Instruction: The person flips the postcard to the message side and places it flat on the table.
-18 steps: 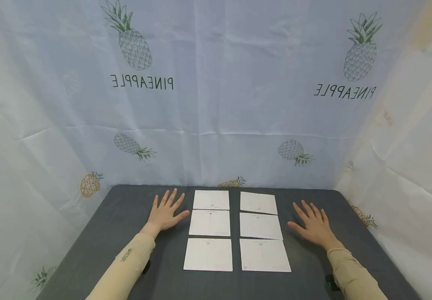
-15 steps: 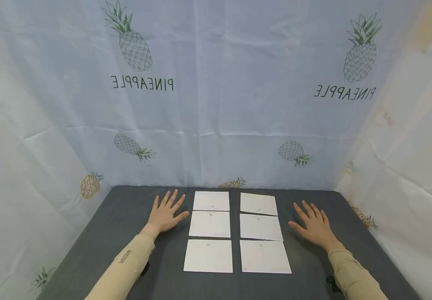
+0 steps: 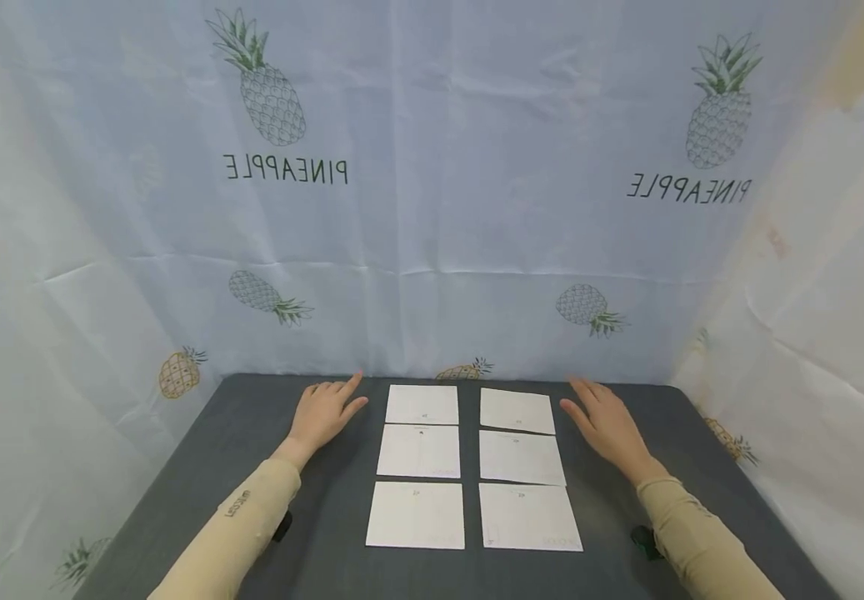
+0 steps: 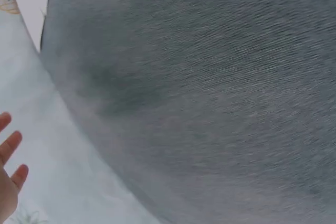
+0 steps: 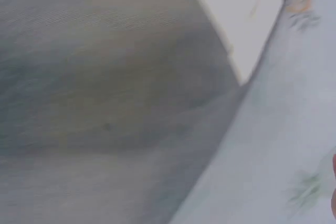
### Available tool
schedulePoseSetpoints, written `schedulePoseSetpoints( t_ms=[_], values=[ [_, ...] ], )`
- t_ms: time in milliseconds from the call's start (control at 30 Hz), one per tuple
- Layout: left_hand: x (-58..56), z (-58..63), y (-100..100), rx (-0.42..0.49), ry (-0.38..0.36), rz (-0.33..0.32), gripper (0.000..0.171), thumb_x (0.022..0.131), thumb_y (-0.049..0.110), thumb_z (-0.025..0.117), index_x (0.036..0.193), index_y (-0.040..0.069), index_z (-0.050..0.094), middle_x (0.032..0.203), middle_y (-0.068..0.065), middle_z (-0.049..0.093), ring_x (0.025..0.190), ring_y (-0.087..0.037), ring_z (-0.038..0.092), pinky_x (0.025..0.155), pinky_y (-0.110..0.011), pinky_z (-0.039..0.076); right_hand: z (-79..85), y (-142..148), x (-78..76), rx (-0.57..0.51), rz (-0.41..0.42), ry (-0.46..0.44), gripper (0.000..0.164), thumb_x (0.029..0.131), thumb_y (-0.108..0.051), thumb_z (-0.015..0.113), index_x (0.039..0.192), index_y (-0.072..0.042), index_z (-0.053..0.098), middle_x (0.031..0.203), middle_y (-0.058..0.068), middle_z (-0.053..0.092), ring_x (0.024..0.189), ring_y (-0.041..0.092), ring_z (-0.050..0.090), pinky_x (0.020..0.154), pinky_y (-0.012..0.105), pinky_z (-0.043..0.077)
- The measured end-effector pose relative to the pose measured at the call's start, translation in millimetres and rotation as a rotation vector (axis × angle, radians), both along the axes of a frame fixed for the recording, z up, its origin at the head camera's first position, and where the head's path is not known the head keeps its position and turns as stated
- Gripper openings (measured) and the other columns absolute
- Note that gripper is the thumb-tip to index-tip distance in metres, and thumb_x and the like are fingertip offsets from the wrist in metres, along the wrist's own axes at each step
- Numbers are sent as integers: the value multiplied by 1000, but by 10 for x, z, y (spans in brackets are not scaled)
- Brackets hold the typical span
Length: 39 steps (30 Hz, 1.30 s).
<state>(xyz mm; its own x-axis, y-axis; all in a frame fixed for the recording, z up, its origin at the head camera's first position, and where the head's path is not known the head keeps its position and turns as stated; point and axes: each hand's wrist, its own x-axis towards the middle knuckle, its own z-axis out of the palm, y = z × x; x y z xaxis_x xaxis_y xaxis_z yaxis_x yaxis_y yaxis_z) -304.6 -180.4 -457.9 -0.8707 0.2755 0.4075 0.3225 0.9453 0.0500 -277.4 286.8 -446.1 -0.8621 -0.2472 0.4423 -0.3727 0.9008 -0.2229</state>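
Observation:
Several white paper sheets lie on the dark table in two columns of three; the near left sheet (image 3: 416, 515) and the near right sheet (image 3: 531, 517) look largest. To the left of the columns is my left hand (image 3: 321, 414), holding nothing, its index finger and thumb extended. My right hand (image 3: 608, 427) is on the other side, also holding nothing, close to the far right sheet (image 3: 517, 411) but apart from it. In the left wrist view, fingers (image 4: 11, 145) show at the left edge. Only a sliver of fingertip (image 5: 334, 187) appears in the right wrist view.
The dark cloth-like tabletop (image 3: 199, 500) ends at the back against a hanging white curtain (image 3: 432, 208) printed with pineapples. More curtain encloses the left and right sides. Faint small marks are on the sheets, too small to read.
Both hands have turned from spread fingers to fingers closer together. The right hand has shifted left and farther back; the left has moved slightly left. The sheets stay in place.

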Motion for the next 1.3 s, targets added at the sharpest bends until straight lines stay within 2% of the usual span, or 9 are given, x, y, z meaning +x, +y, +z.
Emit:
schedulePoseSetpoints(
  t_ms=[100,200,267,333,467,633,833,1033,1300],
  values=[
    [-52,101,29,5,50,-1,55,90,45,55,138,20,47,87,-4,70,73,-22,62,75,-43,47,215,-216,-77,-44,18,-40,53,97,-34,47,139,-4,41,132,23,51,120,42,47,99,57,37],
    [-116,194,69,29,56,-5,54,88,45,58,134,19,51,65,2,63,53,-14,48,60,-34,37,388,-422,-182,-79,48,-73,52,97,-36,46,139,-5,41,126,20,56,114,36,53,93,51,45],
    [-150,250,107,53,40,-2,52,86,43,61,131,17,55,58,4,58,48,-11,41,58,-32,32,474,-557,-265,-106,77,-78,51,97,-35,48,137,-5,44,118,16,60,106,31,58,88,46,49],
    [-186,287,150,78,38,9,48,85,40,64,125,14,59,58,3,60,46,-10,43,56,-31,33,528,-684,-355,-125,96,-90,48,96,-34,49,134,-5,47,110,13,63,97,26,61,80,41,52],
    [-262,305,279,176,-2,61,39,84,36,67,113,10,66,70,-4,70,56,-16,59,59,-34,44,552,-933,-529,-196,101,-126,36,94,-24,54,125,-4,57,99,11,66,86,23,62,70,36,51],
    [-308,219,460,349,-141,119,29,87,28,63,105,7,68,91,-10,72,80,-25,67,76,-43,51,345,-1206,-681,-378,17,-284,30,94,-18,54,118,-2,61,106,15,66,93,27,62,75,38,52],
    [-304,38,621,578,-345,90,27,95,15,49,110,-1,65,107,-18,67,97,-31,63,84,-44,50,-28,-1437,-666,-569,-54,-421,30,92,-14,55,115,2,62,107,18,67,95,28,64,78,37,52],
    [-308,-126,707,728,-496,110,42,100,19,34,128,-7,51,131,-24,53,125,-39,47,103,-48,40,-281,-1640,-588,-744,-60,-536,33,93,-13,53,121,4,58,113,20,63,102,30,62,85,37,53],
    [-313,-255,739,878,-620,156,52,100,25,25,136,-10,37,143,-26,38,136,-42,31,112,-50,27,-482,-1795,-604,-941,-56,-662,43,91,-2,47,133,7,43,134,26,49,122,35,51,93,39,49]
  ],
)
